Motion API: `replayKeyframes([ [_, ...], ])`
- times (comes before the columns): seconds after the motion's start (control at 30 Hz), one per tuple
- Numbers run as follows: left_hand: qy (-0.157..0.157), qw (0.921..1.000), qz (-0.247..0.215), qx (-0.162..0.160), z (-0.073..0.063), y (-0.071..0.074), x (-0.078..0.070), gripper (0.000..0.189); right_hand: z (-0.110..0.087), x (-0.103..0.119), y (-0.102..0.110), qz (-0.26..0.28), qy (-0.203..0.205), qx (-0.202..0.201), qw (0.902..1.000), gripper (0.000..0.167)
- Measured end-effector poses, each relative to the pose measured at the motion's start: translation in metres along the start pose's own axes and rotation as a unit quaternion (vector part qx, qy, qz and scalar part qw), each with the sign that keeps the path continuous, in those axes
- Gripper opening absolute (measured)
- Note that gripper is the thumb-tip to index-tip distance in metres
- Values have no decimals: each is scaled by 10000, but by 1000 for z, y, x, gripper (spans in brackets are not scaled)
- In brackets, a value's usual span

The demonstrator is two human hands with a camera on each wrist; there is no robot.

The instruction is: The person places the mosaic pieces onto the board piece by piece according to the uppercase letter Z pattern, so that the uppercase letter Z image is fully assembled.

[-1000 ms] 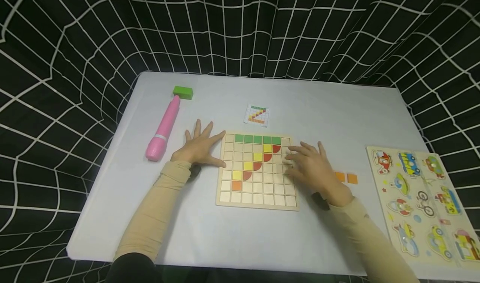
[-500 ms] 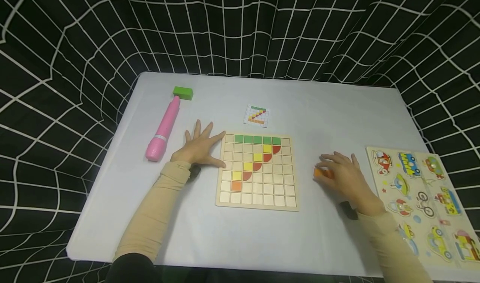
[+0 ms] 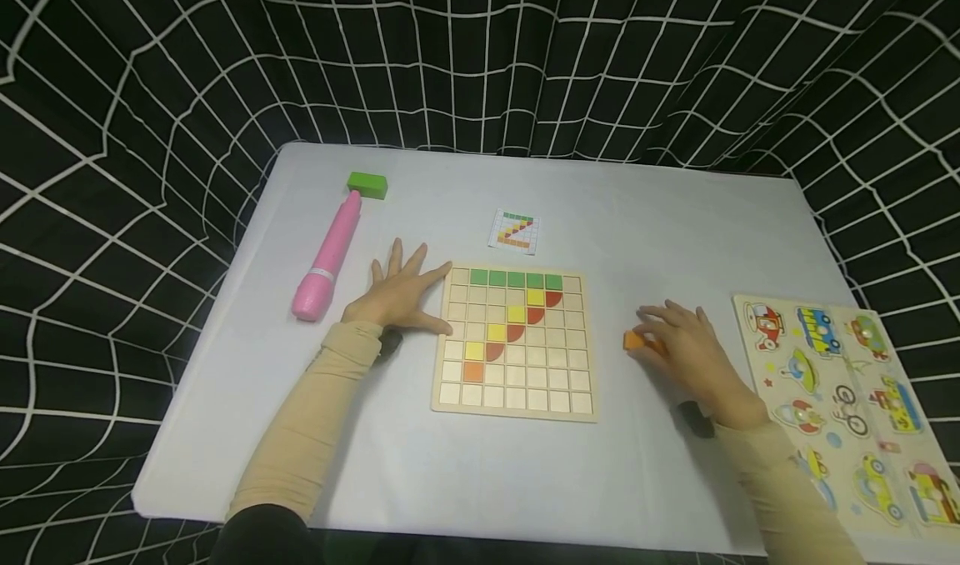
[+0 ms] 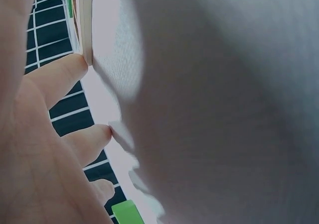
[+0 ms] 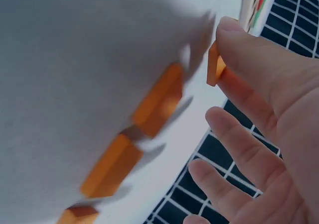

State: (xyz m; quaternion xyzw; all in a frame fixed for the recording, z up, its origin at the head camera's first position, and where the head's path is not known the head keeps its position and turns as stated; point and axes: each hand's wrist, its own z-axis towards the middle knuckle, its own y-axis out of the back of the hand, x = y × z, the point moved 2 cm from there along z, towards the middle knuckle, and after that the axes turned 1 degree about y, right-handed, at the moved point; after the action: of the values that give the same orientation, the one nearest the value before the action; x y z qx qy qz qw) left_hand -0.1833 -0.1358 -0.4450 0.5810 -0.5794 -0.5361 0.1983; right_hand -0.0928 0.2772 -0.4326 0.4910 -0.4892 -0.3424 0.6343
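My left hand (image 3: 393, 298) has its fingers spread, with thumb and index fingertips at the left edge of the wooden grid board (image 3: 516, 417). In the left wrist view a fingertip meets the board's side (image 4: 85, 25). Green squares (image 3: 516, 279) form a row near the board's top. Yellow squares (image 3: 497, 332) and red quarter-circles (image 3: 515, 332) run diagonally down to an orange square (image 3: 473, 372). Right of the board, my right hand (image 3: 690, 361) pinches an orange square tile (image 5: 213, 64) between thumb and index finger. More orange tiles (image 5: 112, 164) lie below it in the right wrist view.
Behind the board lies a small pattern card (image 3: 514, 231) showing a Z. A pink wand-shaped object (image 3: 330, 257) and a green block (image 3: 367, 185) are at the left. A vehicle peg puzzle (image 3: 847, 407) sits at the right of the white table (image 3: 637, 223).
From the board's right edge, my right hand has moved right to the orange tiles, and it now pinches one. My left hand has stayed at the board's left edge.
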Motion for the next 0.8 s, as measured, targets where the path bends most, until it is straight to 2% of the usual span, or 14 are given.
replayKeyframes([
  [0.17, 8, 10000, -12, 13, 0, 0, 0, 113, 9, 16, 2, -40, 219, -99, 9997, 28],
  [0.47, 29, 10000, -2, -4, 2, -1, 1, 113, 33, 58, -8, -125, 594, 448, 9971, 28],
  [0.8, 44, 10000, 29, -27, 2, -2, 2, 113, 50, 99, -22, -76, 1409, 475, 9889, 28],
])
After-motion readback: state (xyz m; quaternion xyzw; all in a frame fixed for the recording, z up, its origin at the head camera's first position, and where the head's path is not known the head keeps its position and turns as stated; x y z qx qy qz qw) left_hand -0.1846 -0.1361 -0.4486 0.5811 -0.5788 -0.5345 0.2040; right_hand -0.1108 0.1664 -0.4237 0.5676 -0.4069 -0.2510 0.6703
